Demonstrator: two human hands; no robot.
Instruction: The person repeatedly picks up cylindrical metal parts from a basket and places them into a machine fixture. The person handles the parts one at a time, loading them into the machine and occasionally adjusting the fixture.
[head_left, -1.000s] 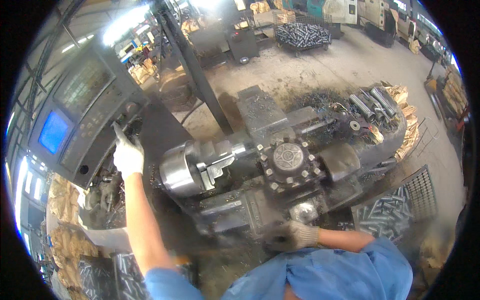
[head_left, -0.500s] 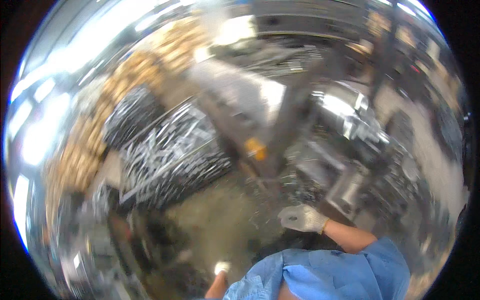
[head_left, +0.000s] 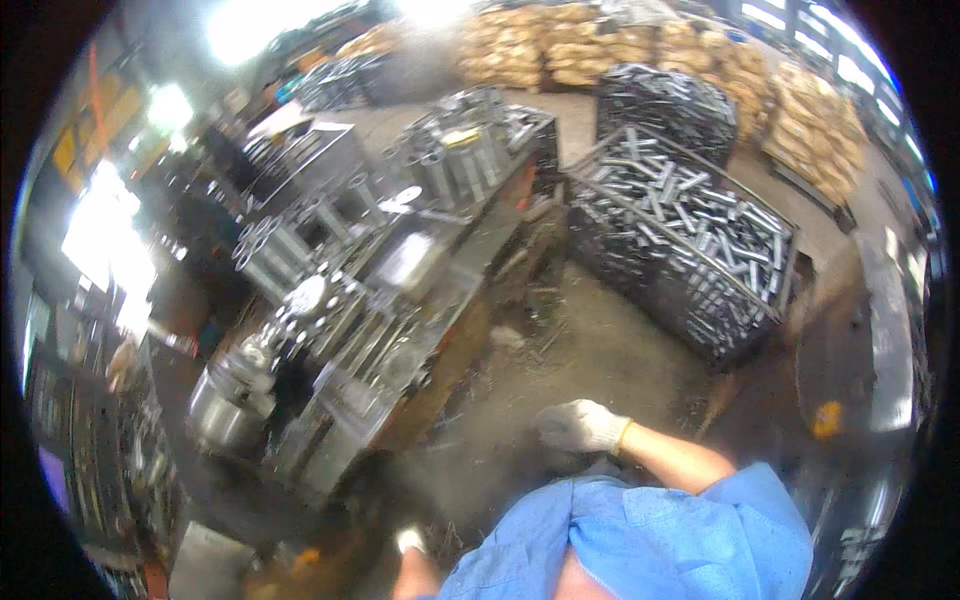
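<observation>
Here, one workshop floor, seen from above. Right hand: white work glove, fingers curled loosely, holding nothing, hanging over the bare concrete floor strewn with metal shavings. Left hand: gloved, only a tip showing at the lower edge; whether it grips anything cannot be told. Workbench: long, steel, loaded with upright metal tubes toward its far end, near the right hand's left side. Wire crate: filled with short steel cylinders, beyond the right hand. Stacked sacks along the far wall.
</observation>
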